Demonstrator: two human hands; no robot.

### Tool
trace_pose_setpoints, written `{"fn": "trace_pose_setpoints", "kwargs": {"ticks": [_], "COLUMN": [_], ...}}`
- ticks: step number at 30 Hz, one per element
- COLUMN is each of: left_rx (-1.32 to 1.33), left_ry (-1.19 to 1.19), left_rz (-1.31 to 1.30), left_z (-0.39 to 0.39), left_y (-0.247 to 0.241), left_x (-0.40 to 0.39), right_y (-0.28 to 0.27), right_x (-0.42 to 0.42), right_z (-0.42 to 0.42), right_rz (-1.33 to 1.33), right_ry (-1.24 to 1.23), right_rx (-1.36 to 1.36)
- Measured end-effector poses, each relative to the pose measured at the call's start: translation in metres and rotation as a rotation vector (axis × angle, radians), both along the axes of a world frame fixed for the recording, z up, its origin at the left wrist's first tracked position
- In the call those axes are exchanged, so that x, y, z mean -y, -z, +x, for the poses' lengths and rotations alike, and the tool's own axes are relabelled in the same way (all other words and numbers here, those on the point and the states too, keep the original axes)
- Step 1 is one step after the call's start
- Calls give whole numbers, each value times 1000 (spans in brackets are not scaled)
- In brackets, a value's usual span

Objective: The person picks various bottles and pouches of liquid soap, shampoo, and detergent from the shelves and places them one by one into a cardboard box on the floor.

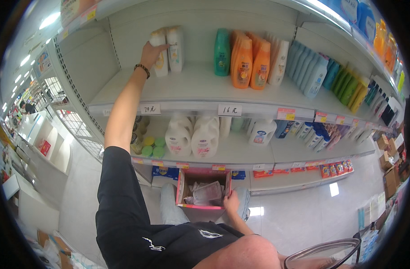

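Observation:
My left hand (152, 55) reaches up to the left part of an upper shelf (188, 89). It grips a white shampoo bottle (161, 67) with yellow markings, which stands upright there. Right beside that bottle is another white bottle (175, 55), with more partly hidden behind the pair. Low in front of me, between my knees, is an opened cardboard box (179, 186) with pink edges. Clear plastic packaging (206, 193) lies inside it. My right hand (231, 201) holds the box by its right side.
Right along the same shelf stand a green bottle (222, 53), orange bottles (242, 65) and pale blue bottles (315, 77). Below are white jugs (205, 141) and green-lidded containers (159, 142). Handwritten price cards (229, 110) line the shelf edge. A white counter (33, 131) is far left.

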State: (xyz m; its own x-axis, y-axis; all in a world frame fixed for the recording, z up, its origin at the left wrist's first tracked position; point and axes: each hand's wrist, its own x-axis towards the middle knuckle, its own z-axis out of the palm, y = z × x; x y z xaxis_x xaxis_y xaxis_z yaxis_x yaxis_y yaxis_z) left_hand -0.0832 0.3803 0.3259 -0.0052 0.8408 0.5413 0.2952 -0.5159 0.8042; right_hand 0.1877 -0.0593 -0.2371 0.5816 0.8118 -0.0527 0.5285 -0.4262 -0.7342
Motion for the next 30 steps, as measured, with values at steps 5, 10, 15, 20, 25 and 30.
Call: {"fn": "trace_pose_setpoints", "kwargs": {"ticks": [5, 10, 15, 20, 25, 30], "left_rx": [37, -112, -83, -25, 17, -57], "left_ry": [3, 80, 207, 404, 429, 315], "left_rz": [-21, -82, -106, -159, -114, -48], "left_z": [-18, -15, -18, -37, -12, -18], "left_y": [4, -1, 2, 9, 3, 6], "left_x": [-3, 17, 15, 5, 47, 64], "right_y": [-3, 12, 12, 7, 6, 4], "right_x": [0, -1, -2, -2, 1, 0], "right_z": [2, 4, 3, 4, 4, 3], "right_rz": [-12, 77, 43, 28, 52, 32], "right_ry": [-30, -38, -20, -36, -23, -35], "right_rx": [13, 60, 33, 72, 48, 19]}}
